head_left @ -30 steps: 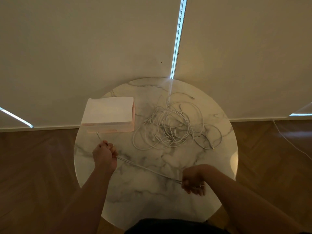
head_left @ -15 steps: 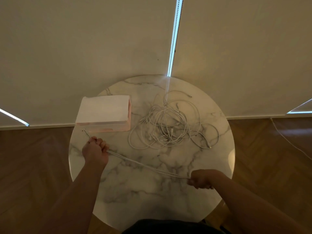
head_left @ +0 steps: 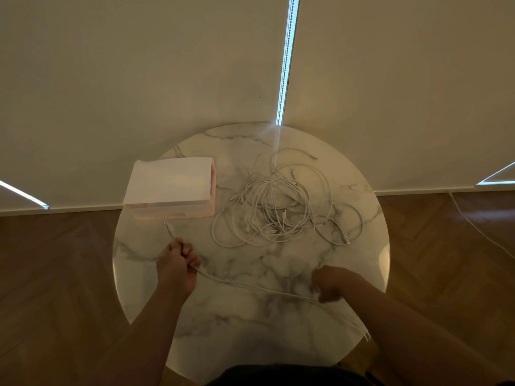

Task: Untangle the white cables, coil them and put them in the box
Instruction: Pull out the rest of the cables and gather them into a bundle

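Note:
One white cable (head_left: 250,286) is stretched across the near part of the round marble table (head_left: 250,327). My left hand (head_left: 177,264) grips it near its plug end, which sticks out toward the box. My right hand (head_left: 330,285) is curled round the same cable further right, and the rest trails blurred off the table's near right edge. A tangled heap of white cables (head_left: 281,211) lies at the middle right of the table. The pale pink box (head_left: 170,188) stands at the back left, its top covered by a white sheet.
Wooden herringbone floor surrounds the table. Closed blinds hang behind it, with a bright slit above the table's far edge. Another thin cable (head_left: 479,229) runs over the floor at the right.
My right hand has slid rightward along the cable, stretching it across the table. My left hand kept its grip and stayed near the box.

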A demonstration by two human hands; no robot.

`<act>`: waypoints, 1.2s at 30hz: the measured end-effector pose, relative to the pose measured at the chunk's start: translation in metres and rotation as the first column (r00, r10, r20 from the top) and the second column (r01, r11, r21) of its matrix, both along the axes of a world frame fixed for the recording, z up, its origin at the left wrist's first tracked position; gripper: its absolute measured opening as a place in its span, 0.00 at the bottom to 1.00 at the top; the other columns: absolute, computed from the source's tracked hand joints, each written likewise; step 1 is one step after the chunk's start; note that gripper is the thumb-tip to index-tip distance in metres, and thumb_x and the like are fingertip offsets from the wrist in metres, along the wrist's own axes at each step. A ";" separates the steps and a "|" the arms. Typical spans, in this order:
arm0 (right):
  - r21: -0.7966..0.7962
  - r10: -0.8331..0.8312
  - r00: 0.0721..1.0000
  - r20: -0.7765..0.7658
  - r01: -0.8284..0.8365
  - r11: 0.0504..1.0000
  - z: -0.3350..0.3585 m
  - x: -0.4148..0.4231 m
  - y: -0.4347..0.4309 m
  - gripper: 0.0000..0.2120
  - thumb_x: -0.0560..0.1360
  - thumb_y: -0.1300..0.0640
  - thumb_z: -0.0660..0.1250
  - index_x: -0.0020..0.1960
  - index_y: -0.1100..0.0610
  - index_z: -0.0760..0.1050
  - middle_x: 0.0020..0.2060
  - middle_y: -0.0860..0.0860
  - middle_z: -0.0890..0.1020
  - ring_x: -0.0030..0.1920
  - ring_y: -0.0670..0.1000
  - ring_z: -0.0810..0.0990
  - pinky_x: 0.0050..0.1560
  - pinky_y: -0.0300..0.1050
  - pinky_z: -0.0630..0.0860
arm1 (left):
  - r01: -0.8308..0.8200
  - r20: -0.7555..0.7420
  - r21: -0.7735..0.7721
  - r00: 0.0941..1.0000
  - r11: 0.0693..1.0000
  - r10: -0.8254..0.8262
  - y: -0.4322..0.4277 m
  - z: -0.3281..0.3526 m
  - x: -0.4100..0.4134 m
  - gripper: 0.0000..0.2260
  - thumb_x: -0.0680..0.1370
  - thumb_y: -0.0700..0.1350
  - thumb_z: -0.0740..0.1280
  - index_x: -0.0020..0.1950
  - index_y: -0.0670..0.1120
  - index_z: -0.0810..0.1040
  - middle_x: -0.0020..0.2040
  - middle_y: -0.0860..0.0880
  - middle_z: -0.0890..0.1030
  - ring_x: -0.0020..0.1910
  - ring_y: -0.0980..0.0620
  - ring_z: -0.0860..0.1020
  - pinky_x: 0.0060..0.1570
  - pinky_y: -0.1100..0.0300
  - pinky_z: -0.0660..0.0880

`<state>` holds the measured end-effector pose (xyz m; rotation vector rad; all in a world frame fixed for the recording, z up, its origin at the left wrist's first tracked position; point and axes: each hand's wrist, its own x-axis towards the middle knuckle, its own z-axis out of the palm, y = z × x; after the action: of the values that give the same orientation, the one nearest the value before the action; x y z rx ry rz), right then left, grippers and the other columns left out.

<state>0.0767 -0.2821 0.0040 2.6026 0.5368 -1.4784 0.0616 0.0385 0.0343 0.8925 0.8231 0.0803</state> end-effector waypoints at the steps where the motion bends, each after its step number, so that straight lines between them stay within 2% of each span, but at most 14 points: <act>1: 0.033 -0.061 0.996 0.058 0.060 0.998 -0.001 0.008 0.001 0.17 0.77 0.54 0.64 0.62 0.61 0.74 0.62 0.59 0.77 0.62 0.59 0.76 0.57 0.49 0.74 | 0.002 -0.007 -0.009 1.000 1.000 -0.002 0.000 0.000 -0.002 0.16 0.84 0.40 0.49 0.39 0.47 0.68 0.24 0.53 0.64 0.19 0.57 0.59 0.20 0.65 0.57; 6: 0.323 -0.396 0.877 0.271 0.304 0.896 0.002 0.041 0.020 0.15 0.74 0.51 0.59 0.48 0.59 0.79 0.49 0.58 0.82 0.51 0.58 0.80 0.49 0.48 0.76 | 0.027 0.000 -0.102 1.000 0.994 -0.027 0.004 -0.003 -0.007 0.14 0.85 0.44 0.51 0.44 0.45 0.72 0.24 0.54 0.63 0.21 0.57 0.60 0.22 0.64 0.58; 9: 0.443 -0.453 0.834 0.314 0.293 0.847 0.004 0.053 0.041 0.11 0.76 0.56 0.61 0.44 0.60 0.80 0.44 0.57 0.82 0.47 0.57 0.81 0.45 0.46 0.75 | 0.058 0.017 -0.163 0.998 0.985 -0.056 0.005 -0.007 -0.009 0.13 0.84 0.45 0.53 0.46 0.44 0.74 0.25 0.54 0.63 0.22 0.57 0.61 0.23 0.64 0.60; 11: 0.515 -0.470 0.807 0.359 0.249 0.820 0.007 0.061 0.058 0.10 0.77 0.57 0.61 0.46 0.60 0.80 0.44 0.57 0.82 0.48 0.58 0.80 0.45 0.47 0.74 | 0.065 0.036 -0.209 0.998 0.976 -0.059 0.003 -0.007 -0.008 0.14 0.84 0.44 0.52 0.43 0.45 0.72 0.25 0.53 0.63 0.22 0.57 0.61 0.23 0.64 0.60; 14: 0.565 -0.420 0.774 0.475 0.098 0.820 0.009 0.080 0.086 0.14 0.77 0.61 0.60 0.60 0.56 0.78 0.52 0.56 0.80 0.54 0.58 0.78 0.52 0.50 0.75 | 0.076 0.011 -0.250 0.997 0.965 -0.075 0.001 -0.007 -0.006 0.14 0.84 0.43 0.50 0.41 0.45 0.70 0.25 0.53 0.63 0.20 0.57 0.60 0.21 0.64 0.57; 17: 0.457 -0.188 0.724 0.664 -0.193 0.868 0.015 0.100 0.112 0.23 0.75 0.66 0.61 0.68 0.51 0.71 0.58 0.55 0.75 0.56 0.59 0.75 0.53 0.53 0.74 | 0.097 -0.042 -0.252 0.993 0.963 -0.111 0.000 -0.009 -0.006 0.14 0.84 0.42 0.50 0.41 0.45 0.69 0.24 0.53 0.62 0.20 0.57 0.58 0.21 0.64 0.56; 20: 0.163 0.109 0.616 0.780 -0.368 0.915 0.026 0.113 0.132 0.20 0.74 0.64 0.61 0.66 0.55 0.73 0.63 0.58 0.71 0.60 0.60 0.71 0.58 0.54 0.70 | 0.104 -0.073 -0.251 0.989 0.962 -0.126 -0.002 -0.013 -0.007 0.14 0.84 0.42 0.50 0.42 0.45 0.70 0.24 0.53 0.61 0.20 0.57 0.58 0.21 0.63 0.55; 23: -0.063 0.308 0.573 0.759 -0.407 0.911 0.031 0.123 0.136 0.13 0.75 0.62 0.61 0.56 0.57 0.79 0.61 0.57 0.73 0.62 0.60 0.68 0.60 0.54 0.66 | 0.115 -0.071 -0.257 0.988 0.959 -0.138 -0.003 -0.012 -0.007 0.14 0.84 0.43 0.51 0.42 0.44 0.71 0.24 0.52 0.61 0.20 0.57 0.58 0.20 0.63 0.57; 26: -0.137 0.406 0.592 0.696 -0.445 0.885 0.032 0.130 0.129 0.12 0.76 0.60 0.61 0.56 0.55 0.79 0.59 0.55 0.76 0.63 0.58 0.69 0.62 0.53 0.65 | 0.130 -0.062 -0.237 0.987 0.963 -0.149 -0.005 -0.011 -0.005 0.13 0.84 0.42 0.52 0.46 0.41 0.73 0.24 0.52 0.62 0.20 0.56 0.59 0.19 0.64 0.59; 28: -0.062 0.312 0.726 0.613 -0.349 0.935 0.037 0.134 0.121 0.10 0.76 0.59 0.63 0.56 0.55 0.78 0.55 0.53 0.79 0.60 0.56 0.76 0.61 0.52 0.70 | 0.145 -0.062 -0.225 0.985 0.964 -0.163 -0.007 -0.011 -0.004 0.13 0.84 0.42 0.52 0.48 0.40 0.74 0.25 0.52 0.62 0.21 0.56 0.59 0.20 0.64 0.60; 30: 0.103 0.022 0.885 0.465 -0.078 0.992 0.042 0.136 0.111 0.06 0.74 0.57 0.65 0.50 0.56 0.76 0.50 0.54 0.82 0.49 0.55 0.82 0.52 0.49 0.78 | 0.161 -0.048 -0.234 0.983 0.959 -0.177 -0.010 -0.011 -0.003 0.13 0.84 0.42 0.52 0.46 0.42 0.73 0.25 0.52 0.63 0.21 0.56 0.59 0.21 0.63 0.60; 31: 0.167 -0.115 0.915 0.386 0.053 0.985 0.043 0.137 0.106 0.04 0.74 0.56 0.65 0.45 0.57 0.75 0.46 0.56 0.83 0.41 0.54 0.83 0.46 0.47 0.80 | 0.167 -0.041 -0.240 0.983 0.956 -0.181 -0.011 -0.011 -0.002 0.13 0.84 0.43 0.52 0.44 0.43 0.73 0.25 0.52 0.63 0.22 0.56 0.59 0.22 0.63 0.60; 34: 0.317 -0.514 0.845 0.145 0.452 0.833 0.040 0.137 0.091 0.09 0.73 0.57 0.66 0.37 0.62 0.75 0.30 0.57 0.80 0.25 0.53 0.77 0.28 0.41 0.74 | 0.188 -0.020 -0.238 0.980 0.953 -0.198 -0.017 -0.008 0.000 0.14 0.84 0.42 0.52 0.43 0.44 0.71 0.26 0.51 0.63 0.22 0.55 0.59 0.23 0.62 0.59; 36: 0.399 -0.748 0.659 -0.079 0.708 0.582 0.042 0.132 0.085 0.10 0.73 0.62 0.64 0.33 0.62 0.73 0.26 0.58 0.74 0.20 0.51 0.68 0.24 0.37 0.64 | 0.200 -0.002 -0.230 0.979 0.953 -0.205 -0.021 -0.007 0.002 0.13 0.84 0.41 0.52 0.43 0.44 0.71 0.26 0.51 0.63 0.22 0.56 0.59 0.23 0.63 0.58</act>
<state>0.2086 -0.1972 0.0457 3.4599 -0.3922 -1.4969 0.0632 0.0174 0.0270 0.7563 0.7433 -0.2030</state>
